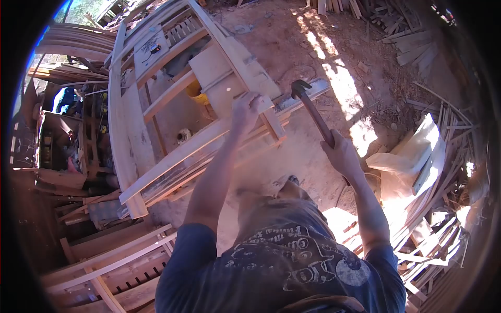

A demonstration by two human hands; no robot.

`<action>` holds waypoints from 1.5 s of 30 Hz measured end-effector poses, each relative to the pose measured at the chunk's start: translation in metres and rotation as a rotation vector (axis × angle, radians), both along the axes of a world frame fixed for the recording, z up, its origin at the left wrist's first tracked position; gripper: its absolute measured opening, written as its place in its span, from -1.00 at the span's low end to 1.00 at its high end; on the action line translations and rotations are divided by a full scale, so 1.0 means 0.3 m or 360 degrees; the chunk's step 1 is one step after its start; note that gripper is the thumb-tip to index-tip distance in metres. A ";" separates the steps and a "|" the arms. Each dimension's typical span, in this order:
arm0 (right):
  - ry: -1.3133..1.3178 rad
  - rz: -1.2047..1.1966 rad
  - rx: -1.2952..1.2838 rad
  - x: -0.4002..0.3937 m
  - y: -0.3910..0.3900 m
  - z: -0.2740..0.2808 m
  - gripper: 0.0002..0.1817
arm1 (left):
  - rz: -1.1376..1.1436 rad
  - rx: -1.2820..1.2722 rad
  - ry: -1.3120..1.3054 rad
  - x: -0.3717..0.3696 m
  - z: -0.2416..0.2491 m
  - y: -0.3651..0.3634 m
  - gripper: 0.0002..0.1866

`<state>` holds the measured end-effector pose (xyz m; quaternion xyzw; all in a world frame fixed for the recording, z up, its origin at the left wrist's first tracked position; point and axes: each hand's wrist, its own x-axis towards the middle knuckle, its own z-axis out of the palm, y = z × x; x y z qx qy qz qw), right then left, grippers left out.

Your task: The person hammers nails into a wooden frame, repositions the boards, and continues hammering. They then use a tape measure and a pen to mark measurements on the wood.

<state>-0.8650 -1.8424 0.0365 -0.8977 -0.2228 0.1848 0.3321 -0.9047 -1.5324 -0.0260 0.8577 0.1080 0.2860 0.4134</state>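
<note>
My right hand [343, 155] is wrapped round the handle of a claw hammer [316, 116], whose dark head is raised up and to the left. My left hand [245, 108] is at the near right corner of a large wooden frame [175, 162], its fingers curled together. Whatever it may pinch there is too small to make out. The frame is built of pale boards with crosspieces and lies raised above the ground. Below that corner, a short wooden leg or block [274, 125] sticks out.
A tape measure [155, 48] lies on a board across the frame. Beneath it stands a yellow bucket [197, 94]. Scrap wood [417, 49] is heaped at the far right, and a whitish sheet [407, 161] lies nearer. Another slatted wooden piece [112, 268] is at lower left.
</note>
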 end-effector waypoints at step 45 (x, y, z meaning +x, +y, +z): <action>-0.0343 0.0551 -0.0182 0.042 0.211 0.200 -0.74 | 0.0424 -0.1210 -0.0777 0.018 -0.128 0.093 -0.91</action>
